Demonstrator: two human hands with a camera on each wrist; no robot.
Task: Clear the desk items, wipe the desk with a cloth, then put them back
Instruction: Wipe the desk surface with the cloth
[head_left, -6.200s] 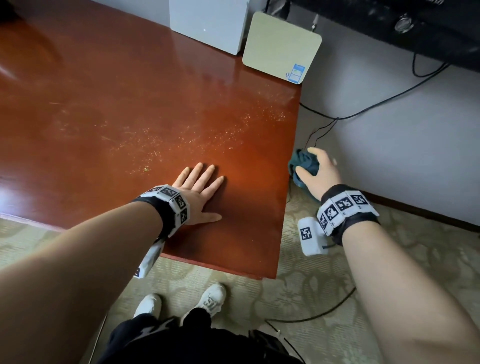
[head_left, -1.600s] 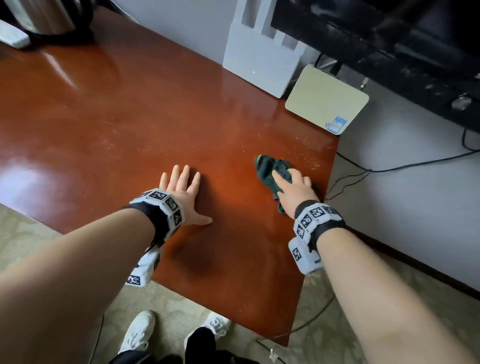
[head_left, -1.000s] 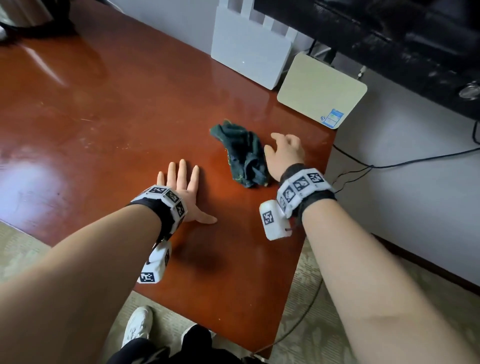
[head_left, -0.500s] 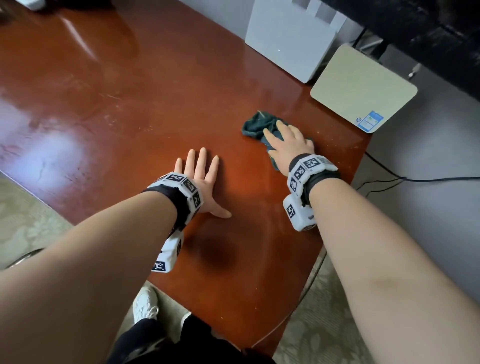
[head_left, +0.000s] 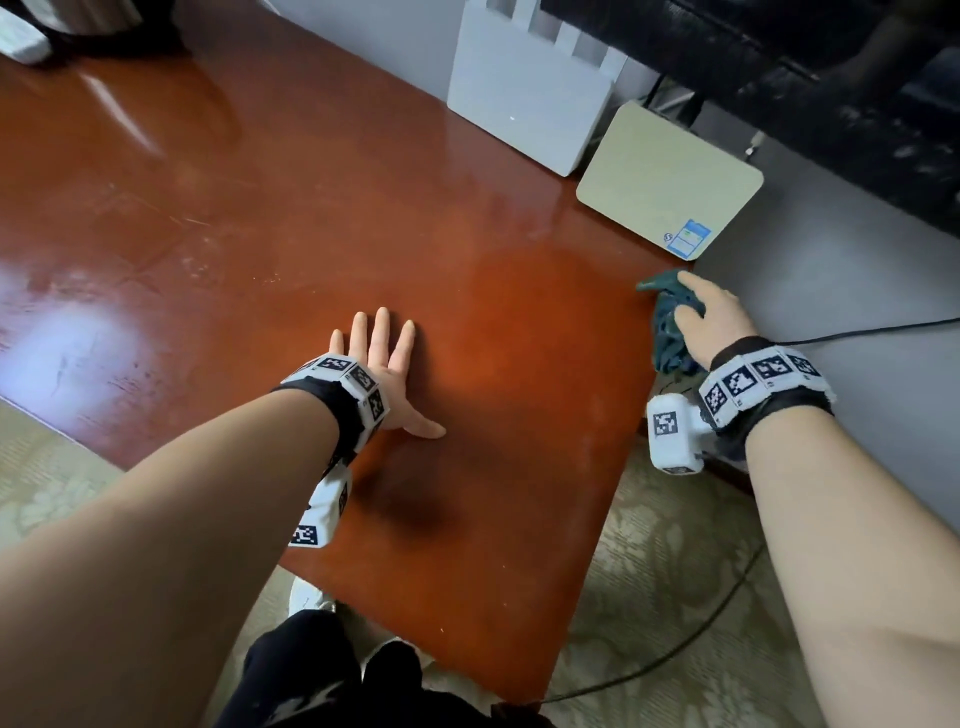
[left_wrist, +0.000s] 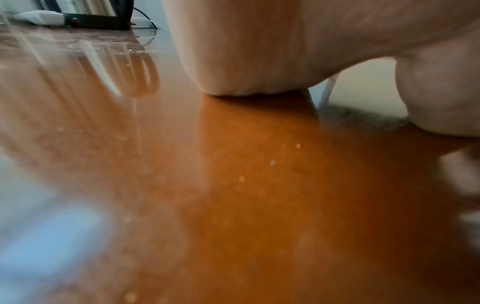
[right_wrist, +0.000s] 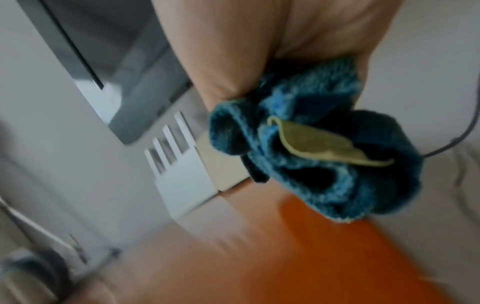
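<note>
Nearest, the left hand is laid flat on the glossy red-brown wooden desk, fingers straight and spread, nothing held; a brace is judged to be given by it, and it is best kept planted while strokes are made. At the desk's right edge the crumpled dark teal cloth is gripped in the right hand, fingers curled round it, part of it hanging past the edge (a pale tag is seen in the right wrist view). Wiping is judged to be in hand: crumbs are best carried off the edge, then the cloth returned flat with even pressure. Farther back, a white slotted box and a beige square device stand by the wall; wiping near them should be done gently.
</note>
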